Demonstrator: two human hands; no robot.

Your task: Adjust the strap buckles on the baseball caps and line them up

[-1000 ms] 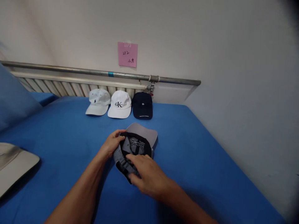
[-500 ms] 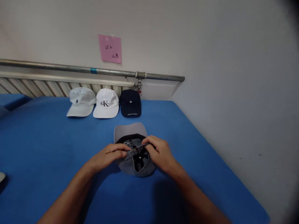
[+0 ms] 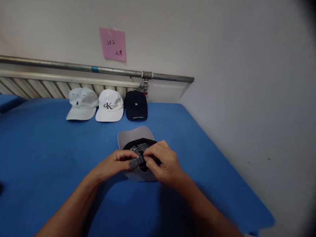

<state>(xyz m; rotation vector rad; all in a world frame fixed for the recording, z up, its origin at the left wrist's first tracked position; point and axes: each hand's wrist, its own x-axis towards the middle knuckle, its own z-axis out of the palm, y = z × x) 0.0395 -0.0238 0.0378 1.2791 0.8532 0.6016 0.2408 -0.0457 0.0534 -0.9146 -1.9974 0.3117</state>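
A grey cap (image 3: 130,136) lies upside down on the blue sheet (image 3: 49,154), its brim pointing away from me and its dark lining showing. My left hand (image 3: 112,164) and my right hand (image 3: 163,163) meet over the back of the cap. Both pinch its grey back strap (image 3: 136,162), left fingers on the left end, right fingers on the right end. The rear of the cap is mostly hidden under my hands.
Three caps stand in a row at the far edge: a pale one (image 3: 82,103), a white one with black letters (image 3: 110,105) and a navy one (image 3: 136,105). Behind them run a radiator (image 3: 37,87) and a metal pipe (image 3: 98,69). A pink note (image 3: 113,43) hangs on the wall.
My right hand has come up from the cap's near side to the strap, and both hands now pinch it close together. The view has swung right; the pillow and beige hat at left are gone.
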